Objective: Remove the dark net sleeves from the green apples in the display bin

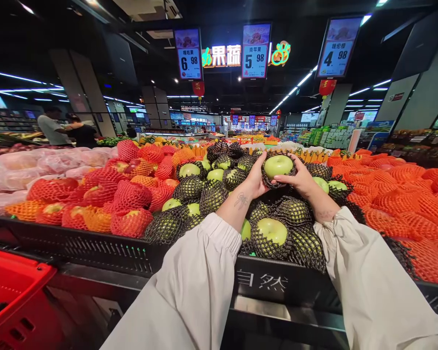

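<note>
Between my two hands a green apple (278,166) in a black foam net is held above the pile. My left hand (256,177) grips it from the left side, and my right hand (298,176) closes on it from the right, thumb across its lower front. The apple's bare top faces me; the net covers its sides and underside. Below lie several more green apples in black nets, one (272,231) with its bare top showing just under my wrists. Both forearms wear loose cream sleeves.
Red apples (131,222) in red and orange nets lie to the left, orange-netted fruit (409,187) to the right. A black display edge (105,253) runs along the front. A red basket (18,296) stands at lower left. Price signs (256,51) hang overhead; two people (54,127) stand far left.
</note>
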A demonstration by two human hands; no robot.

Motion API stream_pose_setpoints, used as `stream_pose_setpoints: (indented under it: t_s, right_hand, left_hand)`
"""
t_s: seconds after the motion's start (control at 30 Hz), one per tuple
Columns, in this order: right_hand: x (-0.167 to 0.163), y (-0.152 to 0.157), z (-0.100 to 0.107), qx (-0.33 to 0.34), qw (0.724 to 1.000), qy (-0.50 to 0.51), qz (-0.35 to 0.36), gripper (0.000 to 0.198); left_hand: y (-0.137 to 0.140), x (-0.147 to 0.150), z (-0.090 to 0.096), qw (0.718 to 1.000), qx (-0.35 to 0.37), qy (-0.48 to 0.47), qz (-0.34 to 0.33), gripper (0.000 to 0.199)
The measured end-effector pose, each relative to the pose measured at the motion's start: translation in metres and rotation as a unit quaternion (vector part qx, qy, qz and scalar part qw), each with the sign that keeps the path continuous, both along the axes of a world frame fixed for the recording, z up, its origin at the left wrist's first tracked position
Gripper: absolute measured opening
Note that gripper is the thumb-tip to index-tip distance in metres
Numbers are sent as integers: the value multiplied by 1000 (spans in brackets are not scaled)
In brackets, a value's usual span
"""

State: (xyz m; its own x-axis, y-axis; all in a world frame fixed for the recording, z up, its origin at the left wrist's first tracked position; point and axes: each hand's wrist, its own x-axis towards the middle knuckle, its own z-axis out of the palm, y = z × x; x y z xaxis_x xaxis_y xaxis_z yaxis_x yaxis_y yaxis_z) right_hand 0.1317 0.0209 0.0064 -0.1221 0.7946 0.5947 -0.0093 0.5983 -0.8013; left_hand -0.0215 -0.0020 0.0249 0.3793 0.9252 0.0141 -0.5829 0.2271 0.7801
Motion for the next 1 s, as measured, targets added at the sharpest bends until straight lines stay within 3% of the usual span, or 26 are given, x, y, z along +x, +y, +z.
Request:
stream_pose_setpoints:
  t_s: [0.1, 0.2, 0.33, 0.47, 0.73, 1.0]
  right_hand:
    - [-2, 5, -1, -14, 996, 92, -2, 76]
    - [2, 13, -3, -35, 983, 179, -17, 65]
    - [7, 22, -4, -38, 968, 250, 1, 61]
    - [5, 19, -5, -45, 964, 257, 47, 70]
    - [0, 16, -5, -52, 966, 244, 69, 64]
    - [-2, 4, 1, -93, 959, 222, 149, 63]
  left_hand:
    - [3, -1, 1, 993, 54, 59, 81, 54]
    - [6, -4, 0, 979, 101, 64, 163, 36]
    - [2, -4, -1, 982, 177, 0, 68, 18]
    - [-3, 0, -4, 965, 258, 4, 38, 30]
    - [6, 6, -12, 936, 300, 106, 147, 41]
    - [6, 8, -12, 932, 288, 71, 206, 28]
